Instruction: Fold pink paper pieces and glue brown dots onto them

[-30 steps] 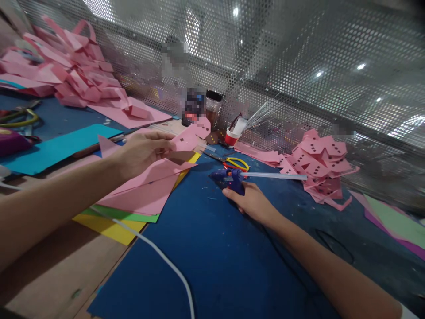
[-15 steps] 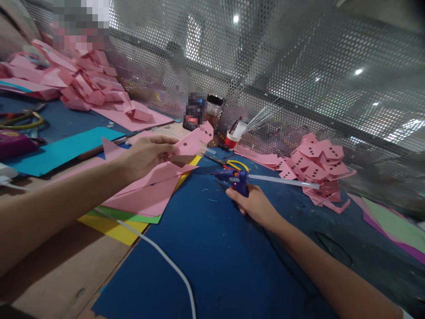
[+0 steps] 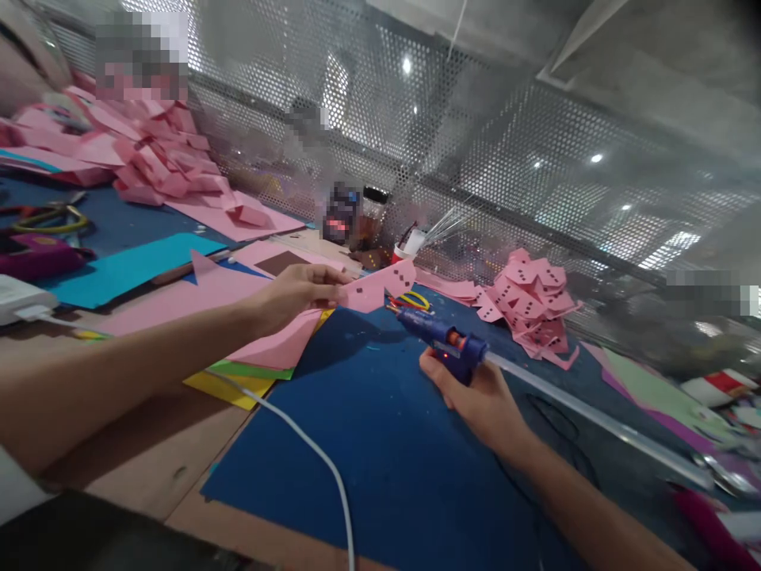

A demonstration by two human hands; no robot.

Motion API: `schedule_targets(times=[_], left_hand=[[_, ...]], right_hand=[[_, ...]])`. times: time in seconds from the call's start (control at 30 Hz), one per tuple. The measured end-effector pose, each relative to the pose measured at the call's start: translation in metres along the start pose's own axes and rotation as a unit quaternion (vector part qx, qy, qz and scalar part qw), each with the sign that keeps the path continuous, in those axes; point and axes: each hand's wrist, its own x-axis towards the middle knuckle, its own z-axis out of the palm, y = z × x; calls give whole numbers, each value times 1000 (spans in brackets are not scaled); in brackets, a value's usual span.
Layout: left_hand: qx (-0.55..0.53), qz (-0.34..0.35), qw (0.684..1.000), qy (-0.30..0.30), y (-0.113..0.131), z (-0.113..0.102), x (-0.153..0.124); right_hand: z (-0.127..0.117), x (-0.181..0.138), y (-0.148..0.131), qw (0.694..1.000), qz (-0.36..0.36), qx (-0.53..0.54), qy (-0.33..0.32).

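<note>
Lights (image 3: 407, 65) glare beyond the mesh (image 3: 505, 143), the view dim, softly shadowed, blurred at right.

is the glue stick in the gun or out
Partly in: the clear glue stick juts from the back of the blue glue gun held in the right hand.

Paper (image 3: 372, 293): pink, dark-dotted, one end pinched in my left fingers (image 3: 326, 274), the rest beyond their tips.
Gun (image 3: 437, 331): blue, red-lit, gripped in my right hand (image 3: 484, 400), front end near the paper.
Stick (image 3: 594, 416): clear, jutting back past that hand.
</note>
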Motion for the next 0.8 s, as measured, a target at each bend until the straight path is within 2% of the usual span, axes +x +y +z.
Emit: schedule_targets(times=[0.13, 0.4, 0.63, 0.8], left_hand=[[-5, -8, 1000, -26, 1, 8, -6], [24, -23, 997, -67, 3, 13, -11], [33, -2, 993, -115, 4, 13, -13], [41, 1, 991, -124, 6, 14, -16]], right_hand=[[4, -11, 2, 1000, -14, -18, -4], [5, -7, -4, 993, -88, -76, 5], [11, -4, 4, 985, -117, -128, 17], [9, -2, 12, 973, -150, -171, 22]])
